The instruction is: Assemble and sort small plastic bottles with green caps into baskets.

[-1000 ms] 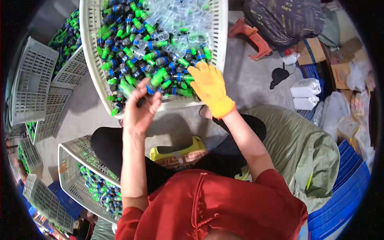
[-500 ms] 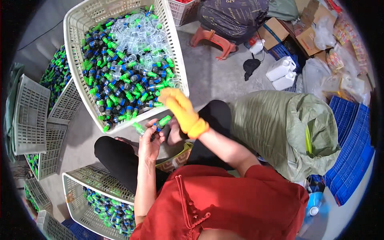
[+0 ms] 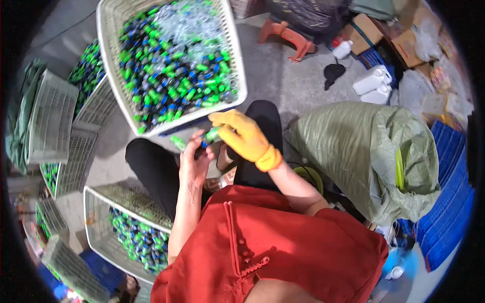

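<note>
My bare left hand is closed around small plastic bottles in front of my lap. One green-ended bottle pokes out on its left side. A second small bottle, dark and blue with a bright green end, points up to the right from its fingertips. In a yellow glove, my right hand has its fingers bent round this green end; blur hides the exact contact. Just beyond both hands stands a large white plastic crate, filled with similar bottles and a heap of clear plastic cups.
Another white crate of bottles sits by my left leg, with several more along the left. To my right leans a green woven sack beside blue plastic panels. An orange stool and white jugs are farther off.
My gloved right hand has come down from the crate's rim to the bottle in my left hand. The view has shifted, so the crate appears higher.
</note>
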